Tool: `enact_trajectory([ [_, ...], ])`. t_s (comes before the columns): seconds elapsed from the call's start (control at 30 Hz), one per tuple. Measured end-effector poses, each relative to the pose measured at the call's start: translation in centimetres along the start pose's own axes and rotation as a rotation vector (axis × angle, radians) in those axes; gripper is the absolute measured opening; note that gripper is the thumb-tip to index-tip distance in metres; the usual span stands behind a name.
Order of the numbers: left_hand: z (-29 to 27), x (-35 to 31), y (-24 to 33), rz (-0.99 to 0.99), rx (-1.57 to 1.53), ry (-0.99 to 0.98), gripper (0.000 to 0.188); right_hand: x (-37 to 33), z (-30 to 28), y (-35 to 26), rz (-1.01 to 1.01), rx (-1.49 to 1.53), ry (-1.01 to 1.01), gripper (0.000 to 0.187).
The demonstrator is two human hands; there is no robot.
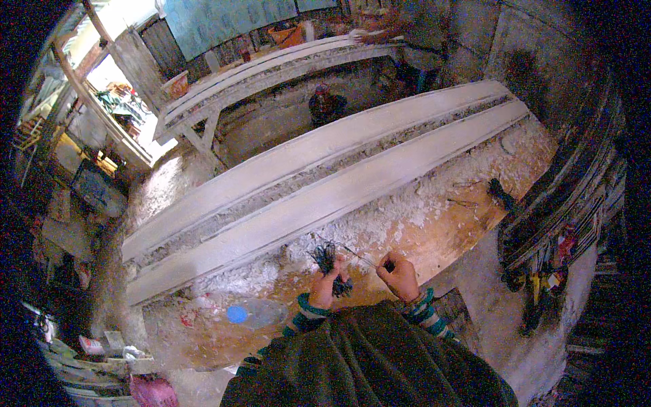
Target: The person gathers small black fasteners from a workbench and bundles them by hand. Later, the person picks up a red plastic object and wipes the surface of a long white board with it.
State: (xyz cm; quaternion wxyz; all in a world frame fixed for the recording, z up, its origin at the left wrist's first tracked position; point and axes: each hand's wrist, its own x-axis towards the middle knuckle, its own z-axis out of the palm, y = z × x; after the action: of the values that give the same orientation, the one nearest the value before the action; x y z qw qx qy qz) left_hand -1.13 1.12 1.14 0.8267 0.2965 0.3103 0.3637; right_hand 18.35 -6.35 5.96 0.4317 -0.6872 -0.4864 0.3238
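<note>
My left hand [328, 286] is closed around a bundle of thin dark strands [324, 256], perhaps cord or wire, whose looped ends stick out above and below the fist. A thin strand [361, 257] runs from near the top of the bundle toward my right hand [400, 277]. That hand is closed in a pinch at the strand's end. Both hands are over the near edge of a worn wooden table [444, 247]. Another dark bundle [500, 195] lies at the table's right end, with thin loops beside it.
Two long whitish boards [305, 207] lie lengthwise on the table amid pale flakes. A clear plastic bottle [268, 314] with a blue cap rests left of my hands. Farther back stands a second long bench [271, 60]. Dark rods or strands [576, 180] hang at the right.
</note>
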Motion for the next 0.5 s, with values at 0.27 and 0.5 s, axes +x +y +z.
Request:
enact_trajectory([
  [0.27, -1.7, 1.3, -2.4, 0.267, 0.387, 0.052, 0.018, -0.7, 1.7, 0.4, -0.055, 0.096, -0.092, 0.019],
  [0.5, -0.7, 0.9, -1.6, 0.312, 0.299, 0.102, 0.016, -0.6, 1.8, 1.4, 0.019, 0.259, -0.296, 0.009],
])
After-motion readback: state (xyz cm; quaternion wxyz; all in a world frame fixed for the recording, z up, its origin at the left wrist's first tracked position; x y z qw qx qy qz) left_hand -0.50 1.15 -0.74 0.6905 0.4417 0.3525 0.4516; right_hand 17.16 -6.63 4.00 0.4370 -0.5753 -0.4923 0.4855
